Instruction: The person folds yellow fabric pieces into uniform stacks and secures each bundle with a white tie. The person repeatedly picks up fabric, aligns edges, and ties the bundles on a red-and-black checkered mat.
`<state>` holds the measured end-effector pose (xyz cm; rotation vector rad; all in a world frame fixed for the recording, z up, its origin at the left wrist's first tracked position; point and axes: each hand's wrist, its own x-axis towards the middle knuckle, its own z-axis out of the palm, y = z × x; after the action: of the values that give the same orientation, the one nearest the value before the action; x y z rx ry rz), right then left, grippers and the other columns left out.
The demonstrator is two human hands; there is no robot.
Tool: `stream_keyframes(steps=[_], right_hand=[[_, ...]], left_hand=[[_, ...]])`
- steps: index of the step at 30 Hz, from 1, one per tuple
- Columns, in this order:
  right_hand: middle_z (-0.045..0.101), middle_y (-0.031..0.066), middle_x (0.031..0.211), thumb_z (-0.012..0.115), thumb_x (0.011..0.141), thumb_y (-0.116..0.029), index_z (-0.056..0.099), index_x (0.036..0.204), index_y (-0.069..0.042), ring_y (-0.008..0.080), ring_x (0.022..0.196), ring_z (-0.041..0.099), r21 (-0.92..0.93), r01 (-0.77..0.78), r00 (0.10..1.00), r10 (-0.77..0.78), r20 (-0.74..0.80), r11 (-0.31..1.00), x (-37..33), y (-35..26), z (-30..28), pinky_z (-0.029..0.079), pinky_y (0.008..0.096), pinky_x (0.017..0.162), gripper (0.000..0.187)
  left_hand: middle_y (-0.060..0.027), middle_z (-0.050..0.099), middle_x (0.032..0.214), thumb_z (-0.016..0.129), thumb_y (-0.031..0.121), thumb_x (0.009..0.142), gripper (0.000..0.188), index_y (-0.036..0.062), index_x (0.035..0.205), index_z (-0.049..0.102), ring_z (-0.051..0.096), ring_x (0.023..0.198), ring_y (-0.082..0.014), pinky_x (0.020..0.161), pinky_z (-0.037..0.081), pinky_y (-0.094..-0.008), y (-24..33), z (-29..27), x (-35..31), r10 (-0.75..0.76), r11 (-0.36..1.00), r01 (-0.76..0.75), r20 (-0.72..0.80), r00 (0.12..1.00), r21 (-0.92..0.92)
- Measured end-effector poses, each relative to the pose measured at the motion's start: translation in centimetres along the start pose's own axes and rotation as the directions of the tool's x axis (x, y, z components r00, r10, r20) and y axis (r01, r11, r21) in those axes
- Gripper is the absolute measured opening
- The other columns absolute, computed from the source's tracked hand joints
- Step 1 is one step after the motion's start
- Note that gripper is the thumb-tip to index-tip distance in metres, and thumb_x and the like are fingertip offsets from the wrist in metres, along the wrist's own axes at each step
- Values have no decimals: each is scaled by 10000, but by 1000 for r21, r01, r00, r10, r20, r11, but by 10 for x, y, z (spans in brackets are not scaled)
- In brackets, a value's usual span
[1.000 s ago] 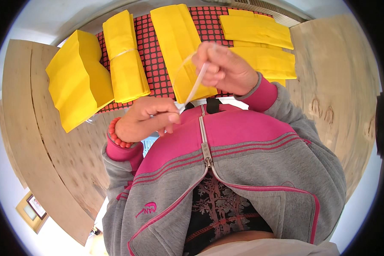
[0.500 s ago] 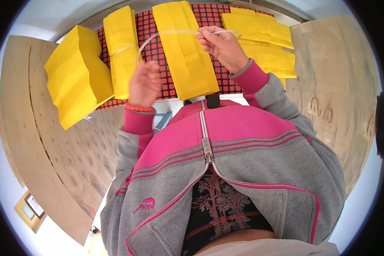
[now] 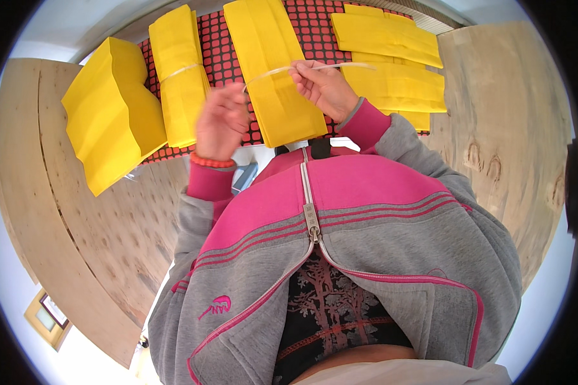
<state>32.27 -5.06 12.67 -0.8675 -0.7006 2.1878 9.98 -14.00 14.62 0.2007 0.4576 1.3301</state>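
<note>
A thin white strip (image 3: 268,75) runs between my two hands above the middle folded yellow fabric bundle (image 3: 270,38). My right hand (image 3: 327,88) pinches it between thumb and fingers, and a free tail sticks out to the right over more yellow fabric. At the other end, the strip meets the fingertips of my left hand (image 3: 223,122), which are closed and somewhat smeared by motion. That hand is beside a second folded yellow bundle (image 3: 176,106), which has a similar pale band around it.
A loosely folded yellow piece (image 3: 109,115) lies at the far left, overhanging the red-and-black patterned cloth (image 3: 213,45). Several folded yellow pieces (image 3: 392,86) are stacked at the right. Wooden boards flank both sides (image 3: 109,237). A blue object (image 3: 245,176) shows below my left wrist.
Both hands have come lower, nearer my body, the right also slightly leftward. The strip's high loop has flattened into a shorter, lower span between them.
</note>
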Motion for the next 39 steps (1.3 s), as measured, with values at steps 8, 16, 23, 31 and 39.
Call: stream_keyframes(steps=[8,16,23,31,39], right_hand=[[659,27,936,584,948,-217,609,1048,-31,47,789,595,-290,-37,995,62,77,956,-14,-1,9,496,184,712,213],[665,57,881,606,924,-186,604,1007,-13,100,758,629,-324,-35,999,43,17,946,-12,12,-8,516,225,665,191],[670,59,888,607,923,-198,599,1013,-15,93,774,634,-349,37,999,-32,22,937,-9,25,-24,519,224,685,204],[652,71,757,635,885,-211,598,856,-4,118,676,642,-564,60,995,-7,96,824,-5,20,-41,525,246,582,213],[630,23,719,693,856,-361,604,803,-39,87,640,616,-504,-23,983,111,147,864,-6,11,-38,504,217,558,339]], left_hand=[[-22,608,854,519,221,981,335,-34,1196,549,520,689,-52,614,437,-187,-42,4,12,-2,963,57,-205,979,262],[-44,646,912,509,191,987,259,-15,1130,570,572,725,-72,650,482,-192,-52,-7,19,7,973,49,-240,971,225],[-41,644,915,548,166,962,173,26,1055,584,575,729,-80,646,479,-198,-53,-9,20,133,946,-37,-282,950,321],[-45,606,899,529,178,953,126,59,985,557,509,722,-91,663,436,-209,-51,-5,19,168,925,-52,-281,945,376],[-147,629,1114,514,209,975,188,35,1003,578,608,855,-134,720,525,-226,-42,-19,21,162,971,-96,-307,938,218]])
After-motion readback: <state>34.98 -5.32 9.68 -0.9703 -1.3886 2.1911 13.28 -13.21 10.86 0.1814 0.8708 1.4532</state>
